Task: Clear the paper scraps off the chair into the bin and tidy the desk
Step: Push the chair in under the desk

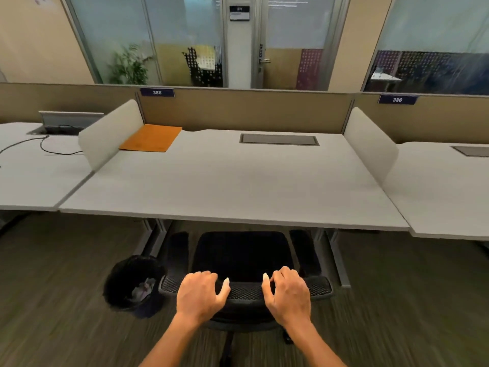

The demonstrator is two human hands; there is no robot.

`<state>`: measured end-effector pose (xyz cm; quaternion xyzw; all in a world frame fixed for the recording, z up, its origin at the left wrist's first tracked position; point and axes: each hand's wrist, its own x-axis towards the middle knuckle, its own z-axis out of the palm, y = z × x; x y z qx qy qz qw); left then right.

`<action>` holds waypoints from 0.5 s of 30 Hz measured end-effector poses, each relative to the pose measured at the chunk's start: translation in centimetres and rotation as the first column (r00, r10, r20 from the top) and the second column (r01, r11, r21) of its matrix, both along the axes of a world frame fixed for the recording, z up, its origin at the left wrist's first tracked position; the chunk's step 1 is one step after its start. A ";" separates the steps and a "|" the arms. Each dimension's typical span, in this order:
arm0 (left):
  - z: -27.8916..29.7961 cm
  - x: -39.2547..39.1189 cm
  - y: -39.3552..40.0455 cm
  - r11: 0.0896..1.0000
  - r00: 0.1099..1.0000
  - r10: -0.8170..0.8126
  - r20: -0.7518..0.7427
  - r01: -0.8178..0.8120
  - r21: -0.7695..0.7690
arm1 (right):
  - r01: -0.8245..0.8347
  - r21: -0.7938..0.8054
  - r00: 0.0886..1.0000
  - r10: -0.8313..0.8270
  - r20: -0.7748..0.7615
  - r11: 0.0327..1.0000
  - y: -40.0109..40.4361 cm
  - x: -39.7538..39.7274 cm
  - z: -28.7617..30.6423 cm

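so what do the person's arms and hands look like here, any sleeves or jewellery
Both forearms are bare up to the bottom edge of the picture: no sleeves, watch or bracelets show. The left hand and right hand wear no gloves, and no rings can be seen. The thumbnails are long and pale, with rounded tips.

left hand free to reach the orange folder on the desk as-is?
Probably not. The left hand grips the chair back, as does the right hand. The chair sits between the person and the desk, and the orange folder lies at the far left corner. Nothing on the desk blocks it.
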<state>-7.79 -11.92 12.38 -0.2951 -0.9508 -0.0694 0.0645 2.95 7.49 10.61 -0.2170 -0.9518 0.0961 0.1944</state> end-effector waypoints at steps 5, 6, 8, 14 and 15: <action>0.4 -5.8 2.6 0.999 1.000 -0.030 -0.001 0.030 -0.010 | 0.019 -0.034 1.000 -0.018 0.019 0.999 2.5 -5.7 0.3; 0.4 -6.8 2.9 0.999 0.999 -0.032 0.002 0.032 -0.013 | 0.023 -0.033 0.999 -0.023 0.023 0.999 2.8 -6.7 0.3; 0.2 -8.8 3.4 0.999 0.999 -0.032 0.006 0.032 -0.012 | 0.036 -0.028 0.999 -0.036 0.020 0.999 3.2 -8.5 0.4; -1.1 -15.1 4.5 0.990 0.995 -0.065 -0.071 0.073 0.121 | 0.068 -0.035 0.997 -0.067 0.024 0.997 4.0 -13.8 0.3; -1.2 -15.8 4.7 0.989 0.996 -0.057 -0.068 0.066 0.129 | 0.070 -0.031 0.997 -0.069 0.014 0.997 4.2 -14.5 0.2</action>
